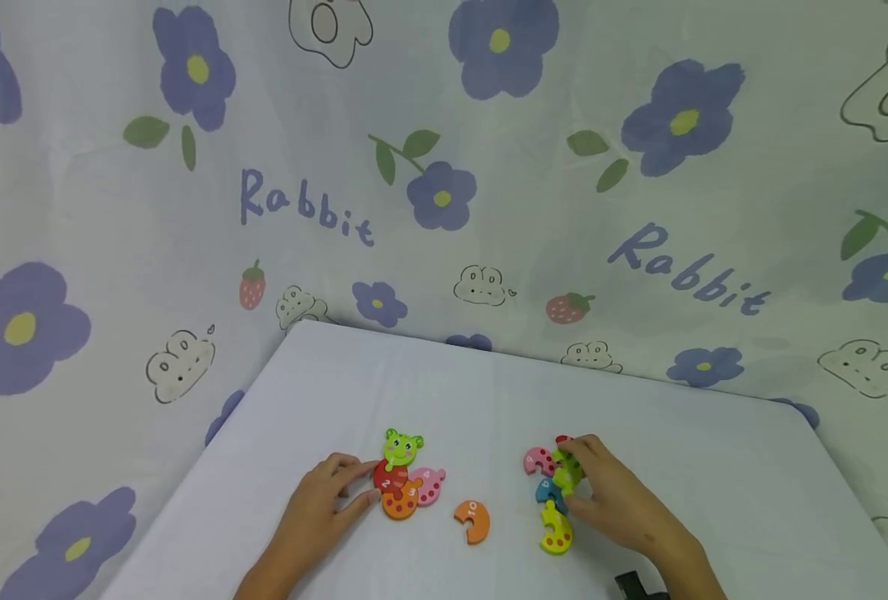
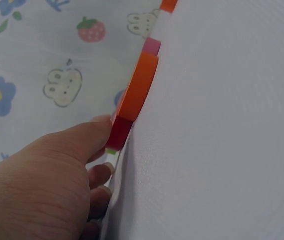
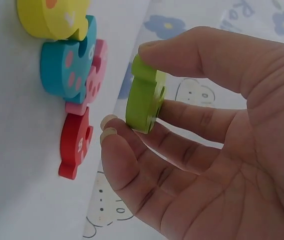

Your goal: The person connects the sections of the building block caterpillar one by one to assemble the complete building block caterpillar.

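Note:
In the head view my left hand (image 1: 322,506) is at a caterpillar number puzzle, with thumb and forefinger at the left edge of its red piece marked 2 (image 1: 387,479). Above that piece is the green head piece (image 1: 400,448); the orange 3 piece (image 1: 400,504) and pink 4 piece (image 1: 428,487) adjoin it. My right hand (image 1: 614,498) pinches a green puzzle piece (image 3: 144,95) between thumb and fingers, raised off the table in the right wrist view. Beside it lie a yellow piece (image 1: 557,533), a blue piece (image 1: 549,492), a pink piece (image 1: 539,460) and a red piece (image 3: 75,142).
A loose orange piece marked 10 (image 1: 475,522) lies between the two groups on the white table (image 1: 323,383). A black object (image 1: 631,586) shows near my right forearm. Behind the table hangs a cloth (image 1: 301,108) printed with flowers and rabbits.

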Demonstrator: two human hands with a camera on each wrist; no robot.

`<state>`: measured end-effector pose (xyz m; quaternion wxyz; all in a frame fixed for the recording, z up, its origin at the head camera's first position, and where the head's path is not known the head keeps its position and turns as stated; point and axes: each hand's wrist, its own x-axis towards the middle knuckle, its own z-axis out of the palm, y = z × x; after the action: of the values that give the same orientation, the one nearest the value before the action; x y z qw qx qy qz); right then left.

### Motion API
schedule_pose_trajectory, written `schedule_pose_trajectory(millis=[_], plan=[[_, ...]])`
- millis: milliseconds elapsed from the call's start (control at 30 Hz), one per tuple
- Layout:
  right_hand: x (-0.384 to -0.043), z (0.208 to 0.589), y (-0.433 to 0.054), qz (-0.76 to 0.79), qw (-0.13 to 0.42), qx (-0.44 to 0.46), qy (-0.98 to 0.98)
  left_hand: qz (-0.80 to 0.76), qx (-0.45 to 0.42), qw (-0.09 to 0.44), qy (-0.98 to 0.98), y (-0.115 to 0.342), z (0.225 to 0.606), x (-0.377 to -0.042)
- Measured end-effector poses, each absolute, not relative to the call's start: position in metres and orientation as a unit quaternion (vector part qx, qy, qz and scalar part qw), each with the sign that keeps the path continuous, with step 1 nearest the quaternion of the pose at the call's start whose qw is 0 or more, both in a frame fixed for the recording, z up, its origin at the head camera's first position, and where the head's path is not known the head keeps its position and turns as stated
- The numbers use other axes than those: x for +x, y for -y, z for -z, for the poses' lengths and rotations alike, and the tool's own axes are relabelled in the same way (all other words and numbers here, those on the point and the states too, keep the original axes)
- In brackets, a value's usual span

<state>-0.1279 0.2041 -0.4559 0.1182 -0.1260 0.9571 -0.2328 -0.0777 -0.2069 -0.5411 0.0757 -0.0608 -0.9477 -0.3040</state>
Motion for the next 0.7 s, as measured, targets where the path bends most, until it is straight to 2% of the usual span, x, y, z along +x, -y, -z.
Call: schedule_pose_trajectory(millis=[700], plan=[[-0.129, 0.45, -0.185, 0.214, 0.09, -0.177, -0.956, 0.301, -0.067, 0.089, 0.947, 0.207, 0.543, -0.076]])
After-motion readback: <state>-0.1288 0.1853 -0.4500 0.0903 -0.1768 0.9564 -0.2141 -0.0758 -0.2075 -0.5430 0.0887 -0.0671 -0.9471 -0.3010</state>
